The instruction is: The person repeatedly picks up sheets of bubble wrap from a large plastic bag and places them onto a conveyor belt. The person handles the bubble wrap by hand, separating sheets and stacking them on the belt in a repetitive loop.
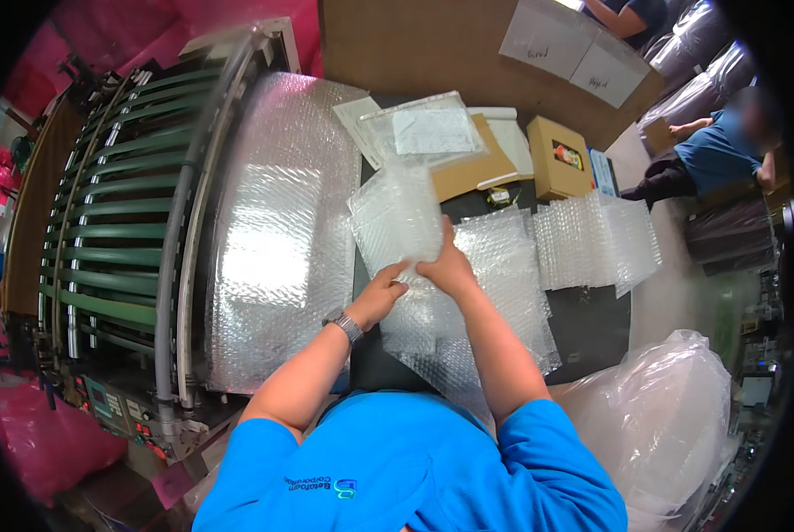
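Observation:
A clear bubble wrap piece (412, 213) stands raised above the black table, slightly blurred; I cannot tell if it is a bag or a flat sheet. My right hand (448, 266) grips its lower right side, thumb in front. My left hand (377, 299), with a metal watch at the wrist, pinches at its lower edge close to the right thumb. Under and around both hands lie overlapping bubble wrap sheets (501, 275). To the left, a tall stack of larger bubble wrap (264, 346) reaches from the table's front to its back.
Left stands a machine with green belts (122, 208) and a control panel (117, 408). More bubble wrap (574, 241) lies right. Behind are papers in a clear sleeve (432, 131), a cardboard box (555, 160) and a cardboard partition (397, 44). A plastic bag (663, 417) bulges at lower right; a co-worker (716, 151) is beyond.

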`<state>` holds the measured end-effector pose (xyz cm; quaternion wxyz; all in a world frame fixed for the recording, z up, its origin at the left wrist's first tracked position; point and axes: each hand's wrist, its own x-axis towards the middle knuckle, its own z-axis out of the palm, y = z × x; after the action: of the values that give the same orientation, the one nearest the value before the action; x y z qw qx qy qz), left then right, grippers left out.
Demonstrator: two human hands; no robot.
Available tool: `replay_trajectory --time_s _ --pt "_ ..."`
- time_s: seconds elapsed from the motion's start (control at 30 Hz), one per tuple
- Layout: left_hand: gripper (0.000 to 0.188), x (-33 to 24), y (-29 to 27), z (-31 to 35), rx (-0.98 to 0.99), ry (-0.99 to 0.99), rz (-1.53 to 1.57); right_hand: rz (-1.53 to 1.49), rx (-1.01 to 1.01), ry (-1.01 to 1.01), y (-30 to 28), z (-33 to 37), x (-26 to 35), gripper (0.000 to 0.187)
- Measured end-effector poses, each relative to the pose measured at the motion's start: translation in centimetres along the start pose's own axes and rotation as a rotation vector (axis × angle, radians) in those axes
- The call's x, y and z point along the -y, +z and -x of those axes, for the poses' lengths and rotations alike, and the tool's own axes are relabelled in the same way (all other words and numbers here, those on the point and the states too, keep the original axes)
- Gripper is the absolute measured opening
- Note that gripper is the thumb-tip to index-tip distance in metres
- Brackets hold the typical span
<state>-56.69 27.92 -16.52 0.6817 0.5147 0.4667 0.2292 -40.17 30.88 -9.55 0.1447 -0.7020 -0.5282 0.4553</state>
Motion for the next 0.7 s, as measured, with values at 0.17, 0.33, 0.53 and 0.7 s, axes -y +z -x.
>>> replay_trajectory --time_s 0.17,0.33,0.53,0.7 --pt "0.072 -2.3 -1.3 2.0 -0.49 0.419 -0.32 -0.648 -0.249 -0.319 -6.3 4.1 -4.4 0.094" --pt "0.078 -6.7 0.9 4.0 0.152 0.335 0.539 -1.103 -0.007 -0.455 -7.1 10.2 -8.6 0.089" --pt "0.074 -11.1 4.3 7.5 0.18 0.486 -0.199 -1.342 0.019 -0.278 -5.2 13.4 -12.0 0.09" --pt "0.062 -13.6 6.4 9.0 -0.071 0.733 -0.688 -1.445 -0.009 -0.267 -4.1 14.9 -9.9 0.088"
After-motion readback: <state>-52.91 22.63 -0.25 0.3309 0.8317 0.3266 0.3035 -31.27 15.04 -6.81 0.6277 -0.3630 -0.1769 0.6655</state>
